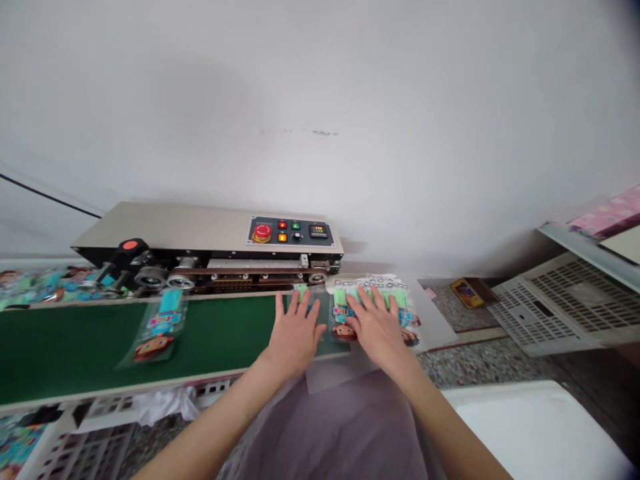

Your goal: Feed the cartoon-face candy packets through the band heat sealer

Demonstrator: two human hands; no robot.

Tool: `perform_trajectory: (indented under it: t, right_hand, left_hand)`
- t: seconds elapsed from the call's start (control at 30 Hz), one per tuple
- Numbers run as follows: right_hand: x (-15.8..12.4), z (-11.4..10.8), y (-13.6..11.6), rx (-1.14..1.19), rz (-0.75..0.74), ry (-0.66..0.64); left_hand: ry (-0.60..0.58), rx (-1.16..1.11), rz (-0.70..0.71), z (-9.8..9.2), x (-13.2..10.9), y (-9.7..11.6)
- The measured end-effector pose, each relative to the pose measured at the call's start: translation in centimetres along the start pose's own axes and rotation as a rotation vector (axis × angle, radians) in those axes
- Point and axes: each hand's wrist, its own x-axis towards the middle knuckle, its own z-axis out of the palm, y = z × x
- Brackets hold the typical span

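My left hand [295,333] lies flat with spread fingers on a clear packet of green sticks [302,293] at the right end of the green conveyor belt [75,347]. My right hand [376,327] lies flat, fingers spread, on a stack of the same cartoon-printed packets [345,313] just off the belt's end. Another sealed packet [160,327] rides on the belt to the left, under the sealing machine [200,240].
The sealer's control panel [290,232] has a red stop button and lit lights. Sealed packets pile up at far left [45,283]. White plastic crates [550,307] stand at right, a white surface [530,427] at lower right, and a crate [75,440] under the belt.
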Motion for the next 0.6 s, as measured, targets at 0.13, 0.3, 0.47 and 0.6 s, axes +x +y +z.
perform_trajectory:
  t: [0.13,0.3,0.47,0.6]
  right_hand:
    - [-0.9,0.3,1.4,-0.039,0.062,0.047]
    - [-1.5,1.2,1.7,-0.045,0.074,0.049]
    - [0.1,1.7,-0.9,0.052,-0.001,0.041]
    - [0.8,1.1,-1.8,0.092,-0.036,0.029]
  left_hand:
    - [0.034,-0.069,0.139,0.4,1.2,2.5]
    - [0.053,-0.073,0.198,3.1,2.0,3.0]
    - [0.048,-0.046,0.134,2.7,0.4,0.6]
    - [0.022,-0.007,0.001,0.3,-0.5,-0.4]
